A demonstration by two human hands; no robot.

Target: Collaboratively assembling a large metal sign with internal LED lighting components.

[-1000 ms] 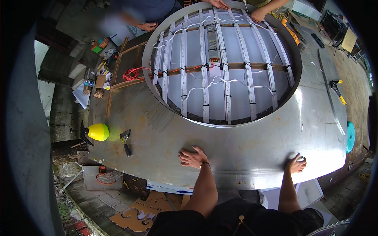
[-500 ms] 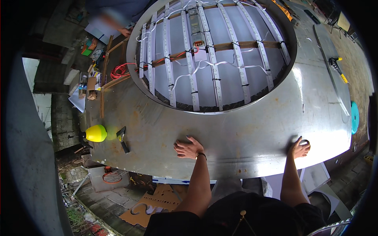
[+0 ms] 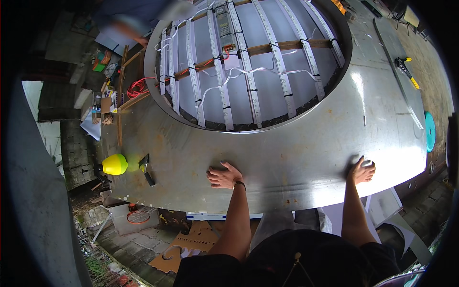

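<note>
My left hand rests on the grey metal tabletop near its front edge, fingers spread and nothing held. Farther right, my right hand lies on the same metal, its thumb apart from loosely bent fingers; I see nothing in it. Beyond both hands stands a round metal frame with a white panel inside. Several LED strips cross it, tied to wooden slats with black ties and joined by white wires. A metal-cased power supply sits among the strips.
A yellow spray bottle and a black-and-yellow hand tool lie at left. Red cable is coiled beside the frame. Another person's hand is at the far left. A yellow-black tool, metal strip and teal disc are right.
The view has shifted slightly, moving the frame up and left in the picture. Both my hands stay on the metal. The other person's sleeve now reaches farther over the frame's far edge.
</note>
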